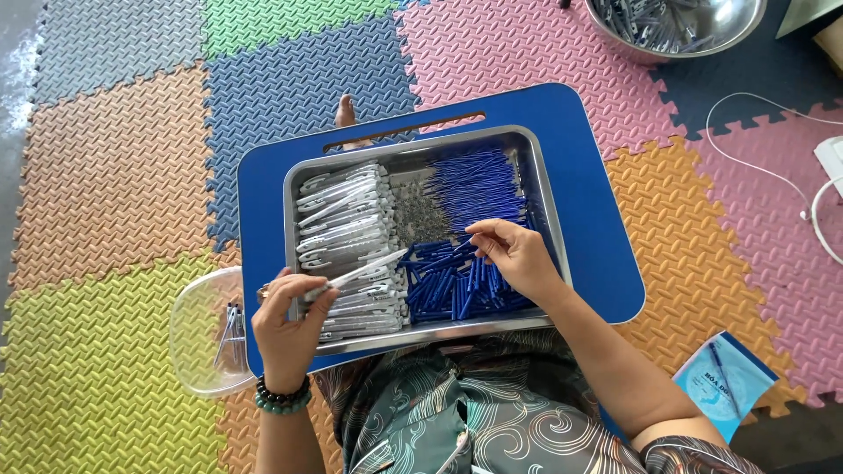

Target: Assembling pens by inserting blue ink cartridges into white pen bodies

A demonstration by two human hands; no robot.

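A steel tray (537,167) rests on a blue lap table (597,219). It holds a stack of clear pen barrels (342,215) at left, thin blue refills (479,184) at top right, small grey springs (417,215) in the middle and short blue caps (448,285) at bottom right. My left hand (288,320) grips one clear pen barrel (369,268) that points up and right. My right hand (518,254) reaches over the blue caps, fingertips pinching a small blue piece at the edge of the refills.
A clear plastic tub (198,338) with a few finished pens sits at the table's left edge. A steel bowl (676,26) of pen parts stands at top right. White cables (790,184) lie at right, a blue packet (724,377) at bottom right, all on coloured foam mats.
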